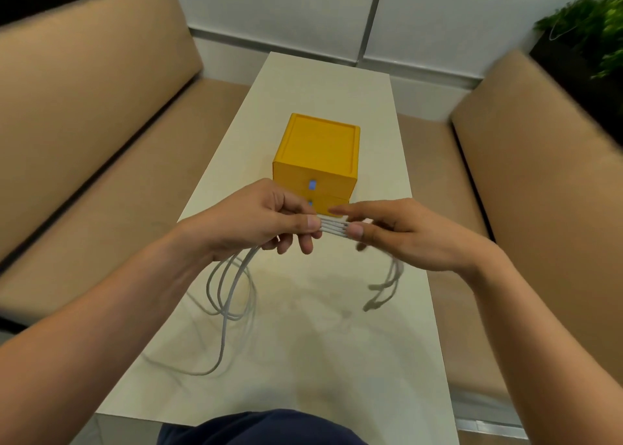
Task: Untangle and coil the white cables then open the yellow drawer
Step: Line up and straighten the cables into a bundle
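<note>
Dark blue clothing (263, 427) fills the bottom edge, below a pale table (337, 360). Above the table, the left hand (256, 218) and right hand (414, 232) each pinch the white cables (333, 229), stretched side by side between them. Loops hang from the left hand; blurred ends, perhaps plugs, dangle at the right. Just behind stands the yellow drawer box (320, 154), its drawers closed.

I'm holding both forearms out ahead of me, converging toward the middle. My left grip (259, 218) is pinching the white cables (333, 229) between thumb and forefinger, and my right grip (418, 234) is pinching the same strands just beside it, thumbnails facing me.
</note>
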Available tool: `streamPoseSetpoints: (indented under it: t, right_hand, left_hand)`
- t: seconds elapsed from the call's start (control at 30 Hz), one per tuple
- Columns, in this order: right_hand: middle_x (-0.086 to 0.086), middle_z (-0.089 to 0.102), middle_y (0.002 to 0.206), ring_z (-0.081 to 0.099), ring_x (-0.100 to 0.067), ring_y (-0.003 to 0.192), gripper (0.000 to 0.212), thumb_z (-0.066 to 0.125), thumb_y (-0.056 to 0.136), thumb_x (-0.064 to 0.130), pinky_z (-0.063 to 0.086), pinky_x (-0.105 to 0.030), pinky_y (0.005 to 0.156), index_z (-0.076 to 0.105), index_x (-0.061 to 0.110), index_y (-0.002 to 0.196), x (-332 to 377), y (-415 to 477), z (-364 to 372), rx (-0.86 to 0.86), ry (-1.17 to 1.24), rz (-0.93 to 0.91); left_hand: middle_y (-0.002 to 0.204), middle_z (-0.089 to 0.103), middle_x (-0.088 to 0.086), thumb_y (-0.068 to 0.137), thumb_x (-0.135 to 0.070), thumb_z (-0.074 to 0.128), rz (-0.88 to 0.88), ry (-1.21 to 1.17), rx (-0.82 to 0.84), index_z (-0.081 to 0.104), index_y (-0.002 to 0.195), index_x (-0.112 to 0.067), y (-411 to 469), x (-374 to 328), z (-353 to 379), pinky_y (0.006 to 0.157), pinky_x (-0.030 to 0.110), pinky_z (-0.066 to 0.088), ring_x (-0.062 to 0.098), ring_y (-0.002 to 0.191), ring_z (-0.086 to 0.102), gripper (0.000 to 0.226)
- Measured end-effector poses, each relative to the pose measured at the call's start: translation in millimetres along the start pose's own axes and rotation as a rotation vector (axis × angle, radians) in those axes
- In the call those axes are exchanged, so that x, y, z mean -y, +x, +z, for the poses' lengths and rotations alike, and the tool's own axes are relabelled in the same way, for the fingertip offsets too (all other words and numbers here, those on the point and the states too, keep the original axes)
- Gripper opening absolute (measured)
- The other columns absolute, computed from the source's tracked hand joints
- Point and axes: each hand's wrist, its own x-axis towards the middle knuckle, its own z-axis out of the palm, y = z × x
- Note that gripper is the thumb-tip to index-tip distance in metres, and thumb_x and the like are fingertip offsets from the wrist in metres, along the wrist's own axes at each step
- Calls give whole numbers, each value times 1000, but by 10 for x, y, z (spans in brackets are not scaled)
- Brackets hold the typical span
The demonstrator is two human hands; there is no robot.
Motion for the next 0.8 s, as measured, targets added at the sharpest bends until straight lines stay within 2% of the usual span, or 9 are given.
streamPoseSetpoints:
  t: [0.07,0.13,0.2,0.3,0.37,0.47,0.57,0.8]
  right_hand:
    - [18,71,115,67,-5,101,34,47,103,53,53,-31,88,63,44,132,51,56,67,-55,-19,-6]
    - [14,75,98,67,-6,90,26,48,106,42,51,-29,78,71,31,110,119,93,113,-72,23,-24]
    - [8,73,84,65,-5,76,26,49,108,34,48,-24,70,68,20,97,145,113,148,-64,73,-34]
    - [3,63,75,59,-10,69,29,48,107,38,49,-33,71,67,19,96,150,115,205,-49,166,-47]
    - [7,57,72,52,-10,67,30,48,107,41,45,-36,68,68,23,94,150,122,238,-48,159,-49]
    - [17,56,65,47,-4,61,28,48,107,40,39,-24,63,64,27,87,156,123,252,-82,103,-36]
    - [24,57,64,49,-4,61,28,47,107,39,35,-18,57,60,26,86,165,99,271,-149,53,-39]
    - [16,50,63,43,-5,60,31,51,107,33,32,-17,56,59,24,79,134,12,287,-267,113,-57]
  left_hand:
    - [80,78,8,100,-21,66,33,55,-8,78,93,-11,17,-14,34,54,27,43,12,59,61,17]
    - [80,78,6,99,-21,67,59,82,-12,78,92,-13,16,-28,47,56,29,46,13,60,63,16]
    - [80,77,6,99,-22,67,75,86,-7,79,94,-13,6,-42,35,58,27,49,14,60,63,16]
    - [81,77,5,99,-26,67,81,87,-12,80,94,-17,-7,-60,-3,60,29,49,16,60,60,16]
    - [82,78,4,99,-28,68,83,103,-14,80,93,-17,-5,-65,-19,60,31,48,16,60,59,17]
    - [82,78,3,98,-29,68,79,115,-17,80,93,-17,-1,-64,-15,57,28,45,14,58,57,17]
    - [84,79,2,99,-28,68,81,124,-32,80,95,-19,-9,-88,-2,52,21,42,10,54,53,16]
    - [84,79,3,96,-35,70,56,103,-63,78,94,-17,-3,-132,81,53,22,42,12,56,53,20]
